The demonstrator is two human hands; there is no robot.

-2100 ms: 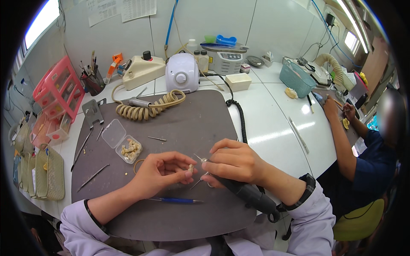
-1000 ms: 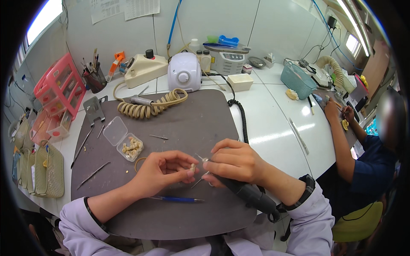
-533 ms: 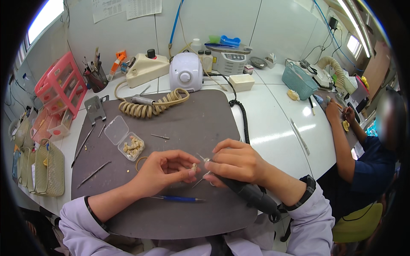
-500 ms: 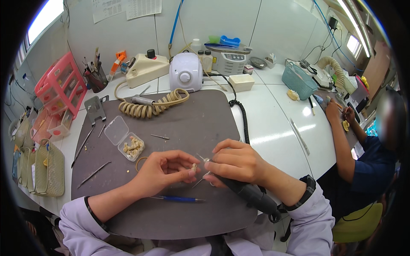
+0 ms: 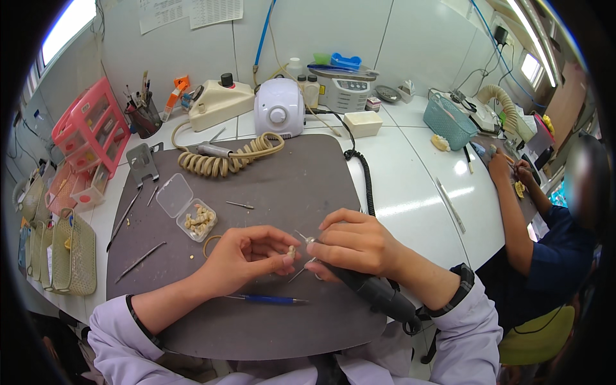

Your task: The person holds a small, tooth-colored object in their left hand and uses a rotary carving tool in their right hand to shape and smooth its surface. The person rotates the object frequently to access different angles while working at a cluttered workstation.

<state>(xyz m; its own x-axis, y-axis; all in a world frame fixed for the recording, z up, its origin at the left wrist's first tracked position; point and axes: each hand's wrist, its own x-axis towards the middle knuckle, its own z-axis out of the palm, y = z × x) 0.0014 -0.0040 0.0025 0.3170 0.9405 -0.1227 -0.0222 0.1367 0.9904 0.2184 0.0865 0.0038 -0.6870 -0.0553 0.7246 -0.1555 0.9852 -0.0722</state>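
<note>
My left hand (image 5: 240, 256) pinches a small cream-coloured dental tooth piece (image 5: 291, 251) between thumb and fingertips. Close beside it, my right hand (image 5: 362, 245) is wrapped round a black rotary handpiece (image 5: 375, 294), its thin bur (image 5: 301, 235) pointing toward the piece with a small gap. A slim metal tool (image 5: 297, 274) also sticks out under the right fingers; its far end is hidden. Left of the hands, an open clear box (image 5: 181, 232) holds several tooth-like pieces (image 5: 200, 221). A blue pen-like tool (image 5: 269, 299) lies below my hands on the dark mat (image 5: 289, 333).
Metal instruments (image 5: 141, 262) lie on the mat's left. Behind stand a coiled beige hose (image 5: 221, 165), a white control unit (image 5: 279, 109) and a scale-like device (image 5: 346, 95). Pink drawers (image 5: 96, 128) and baskets (image 5: 76, 253) line the left. A co-worker (image 5: 545, 250) sits at right.
My hands hold nearly the same pose, with the bur still beside the tooth piece. The co-worker's hand at the right has shifted slightly.
</note>
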